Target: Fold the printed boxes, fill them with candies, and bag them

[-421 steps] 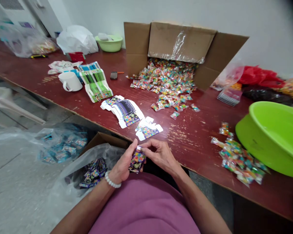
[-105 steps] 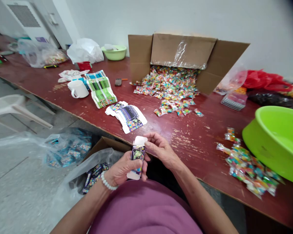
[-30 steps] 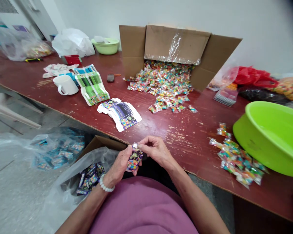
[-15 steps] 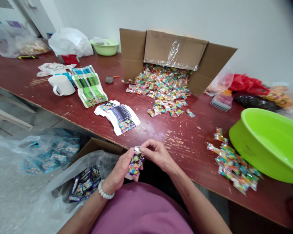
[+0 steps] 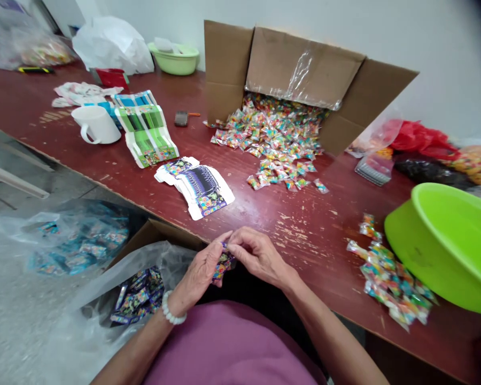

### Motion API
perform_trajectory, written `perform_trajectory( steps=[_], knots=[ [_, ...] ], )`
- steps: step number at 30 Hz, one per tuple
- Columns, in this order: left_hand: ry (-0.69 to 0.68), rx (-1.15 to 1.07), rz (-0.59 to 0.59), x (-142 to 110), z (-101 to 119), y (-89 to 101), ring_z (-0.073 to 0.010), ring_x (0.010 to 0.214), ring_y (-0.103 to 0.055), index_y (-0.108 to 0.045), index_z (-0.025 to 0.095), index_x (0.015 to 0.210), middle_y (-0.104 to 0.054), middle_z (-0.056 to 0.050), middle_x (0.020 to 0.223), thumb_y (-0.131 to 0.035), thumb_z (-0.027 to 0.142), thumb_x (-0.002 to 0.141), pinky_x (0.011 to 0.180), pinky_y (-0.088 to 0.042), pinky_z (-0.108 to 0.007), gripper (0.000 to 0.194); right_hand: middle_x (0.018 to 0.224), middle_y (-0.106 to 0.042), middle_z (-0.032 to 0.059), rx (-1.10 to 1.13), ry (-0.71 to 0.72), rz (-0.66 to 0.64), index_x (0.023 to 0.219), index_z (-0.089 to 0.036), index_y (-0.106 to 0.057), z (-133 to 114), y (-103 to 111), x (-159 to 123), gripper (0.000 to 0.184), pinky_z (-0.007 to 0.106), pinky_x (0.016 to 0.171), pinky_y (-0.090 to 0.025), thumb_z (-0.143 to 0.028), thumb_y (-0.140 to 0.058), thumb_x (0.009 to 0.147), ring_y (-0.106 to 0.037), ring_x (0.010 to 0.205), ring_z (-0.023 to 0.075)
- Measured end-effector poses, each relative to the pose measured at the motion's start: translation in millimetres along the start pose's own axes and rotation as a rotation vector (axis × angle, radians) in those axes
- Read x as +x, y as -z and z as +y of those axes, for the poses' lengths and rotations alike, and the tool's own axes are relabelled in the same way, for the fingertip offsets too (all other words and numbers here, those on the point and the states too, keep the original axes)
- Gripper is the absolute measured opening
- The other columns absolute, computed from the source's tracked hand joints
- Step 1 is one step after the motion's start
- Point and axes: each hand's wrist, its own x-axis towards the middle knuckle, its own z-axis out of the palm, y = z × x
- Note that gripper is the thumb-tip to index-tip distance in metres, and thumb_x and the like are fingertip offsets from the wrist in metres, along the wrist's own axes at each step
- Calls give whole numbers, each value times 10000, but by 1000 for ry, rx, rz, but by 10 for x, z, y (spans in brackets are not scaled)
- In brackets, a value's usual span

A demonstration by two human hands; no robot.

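Observation:
Just off the table's front edge, above my lap, a small purple printed carton (image 5: 223, 263) is held between both hands. My left hand (image 5: 202, 268) is wrapped around its left side, with the thumb near the top. At the carton's top end, the fingertips of my right hand (image 5: 258, 256) are pinched on the end flap, and they hide most of it. On the table beyond lie flat purple cartons (image 5: 206, 187) in an overlapping stack. Below my left forearm, an open clear bag holds several folded purple cartons (image 5: 140, 297).
A cardboard box (image 5: 304, 64) spills wrapped candies (image 5: 272, 133) onto the red table (image 5: 304, 230). A green basin (image 5: 444, 246) stands at right beside more candies (image 5: 396, 278). Green flat cartons (image 5: 150, 136) and a white mug (image 5: 96, 124) are at left. A bag of blue packs (image 5: 84, 240) sits below.
Some seconds ago the carton's white top flap stood up; it is now folded down under my fingers. The small cut carton piece seen earliest near the table edge is gone from there.

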Motion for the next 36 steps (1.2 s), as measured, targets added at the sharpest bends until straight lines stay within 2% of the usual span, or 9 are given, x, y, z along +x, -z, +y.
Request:
perform_trajectory(
  steps=[5, 7, 10, 12, 15, 20, 25, 29, 36],
  knots=[
    [63, -254, 12, 13, -33, 35, -114, 524, -576, -447, 221, 1436, -651, -33, 794, -364, 600, 964, 506, -468, -236, 611, 955, -708, 53, -138, 73, -153, 947, -204, -660, 109, 144, 278, 125, 301, 815, -497, -258, -547, 948, -647, 877, 178],
    [78, -394, 23, 7, -17, 47, -138, 603, -632, -482, 229, 1373, -678, -49, 879, -422, 559, 963, 589, -509, -269, 530, 992, -721, 63, -211, 13, -43, 1046, -207, -668, 335, 326, 513, 220, 312, 826, -507, -311, -484, 982, -662, 904, 192],
    [140, -562, 5, -25, 15, 63, -191, 806, -686, -561, 204, 1211, -692, -86, 1036, -572, 448, 928, 753, -542, -325, 374, 1327, -611, 171, -642, -96, 267, 1272, -152, -600, 767, 649, 899, 389, 445, 1029, -402, -319, -568, 922, -531, 1235, 310],
    [192, -624, -33, -65, 2, 79, -221, 925, -681, -583, 191, 1165, -684, -111, 1118, -661, 375, 881, 827, -536, -350, 347, 1442, -515, 199, -835, -200, 254, 1347, -123, -548, 1004, 779, 1062, 485, 481, 1038, -374, -325, -598, 908, -453, 1312, 345],
    [286, -631, -126, -144, -104, 133, -246, 935, -674, -617, 169, 1102, -680, -121, 1109, -780, 294, 774, 829, -535, -379, 387, 1424, -555, 142, -981, -198, 172, 1264, -183, -623, 1177, 761, 1060, 383, 485, 991, -380, -369, -581, 932, -440, 1292, 342],
    [329, -405, -120, -240, -350, 447, -163, 767, -622, -614, 212, 1052, -656, 4, 850, -853, 255, 649, 740, -493, -287, 471, 1220, -692, 96, -1050, -104, 220, 990, -216, -717, 1122, 539, 691, 236, 425, 923, -360, -298, -495, 985, -486, 1147, 294],
    [340, 68, -366, -234, -359, 893, -159, 786, -571, -669, 206, 1084, -668, 3, 879, -814, 290, 658, 690, -440, -247, 458, 1213, -676, 132, -898, -189, 224, 1213, -171, -632, 1003, 464, 608, 294, 396, 910, -381, -249, -470, 981, -521, 1087, 286],
    [339, 182, -522, -202, -275, 987, -138, 729, -537, -646, 193, 914, -646, 20, 801, -798, 300, 670, 638, -399, -225, 307, 1335, -617, 121, -798, -171, 173, 1324, -158, -566, 932, 397, 911, 370, 371, 984, -380, -240, -421, 993, -532, 1149, 260],
    [225, -135, -211, -146, -101, 816, -185, 769, -677, -511, 217, 1030, -682, -41, 984, -687, 358, 810, 659, -448, -262, 316, 1024, -721, 108, -666, -221, 111, 1040, -195, -702, 856, 437, 1244, 240, 343, 844, -467, -185, -605, 821, -630, 957, 250]
  ],
)
